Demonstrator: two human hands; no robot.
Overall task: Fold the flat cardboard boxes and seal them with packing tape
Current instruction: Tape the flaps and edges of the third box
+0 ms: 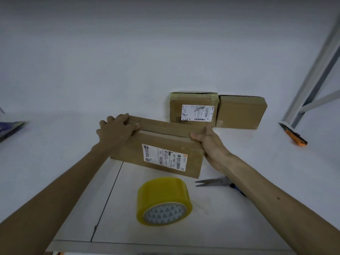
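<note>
cardboard box (pixel 161 137): stands on the white table (pixel 55 144) at centre, between both hands, top flaps folded shut; a pale strip runs along the seam between the flaps
box label: a white shipping label with barcodes sits on the near face, toward the right
left hand (pixel 117 129): grips the left end of the box, fingers curled over the far top edge, thumb laid flat on the top flap
right hand (pixel 211 144): grips the right end, thumb pressed on top beside the seam; the fingers wrap behind the end and are mostly hidden
tape (pixel 164 201): a yellow roll lying on the table near the front of the box, not touching it, its white core with green triangles facing the camera
scissors (pixel 211 182): on the table right of the tape, blades pointing left with tips slightly parted, blue handle partly hidden under the right forearm
far box (pixel 193 109): closed and taped, against the wall behind the held box, with a white label on its front
plain box (pixel 241 112): just beside the far box on its right, also against the wall, touching or nearly so
knife (pixel 294 135): an orange and black cutter lying on the table at far right, well apart from the boxes
frame (pixel 312 70): grey metal bars rising at the right edge, above the knife
left edge: a dark flat thing (pixel 11 127), too blurred to tell what it is
</note>
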